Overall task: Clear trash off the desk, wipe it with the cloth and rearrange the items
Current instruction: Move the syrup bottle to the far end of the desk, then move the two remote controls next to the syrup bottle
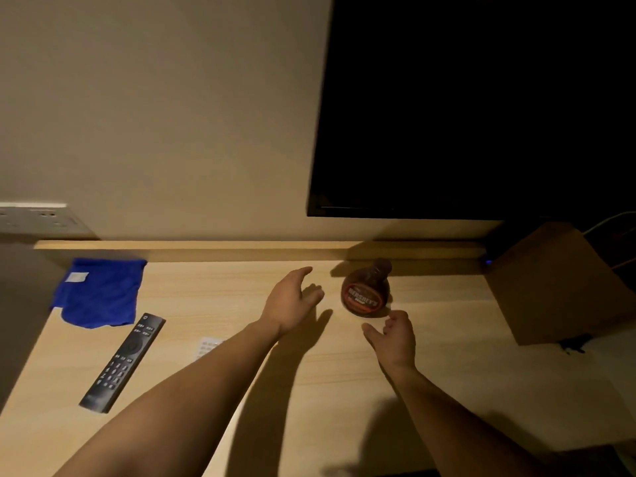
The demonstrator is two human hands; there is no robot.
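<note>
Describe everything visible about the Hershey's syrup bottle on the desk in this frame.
The Hershey's syrup bottle is dark brown and looks like plastic, with a rounded body narrowing to a brown cap. A red-bordered label carries the brand name. It stands upright on the light wood desk near the back ledge, below the dark screen. Neither hand touches it: the left hand is open beside it, and the right hand is just in front.
</note>
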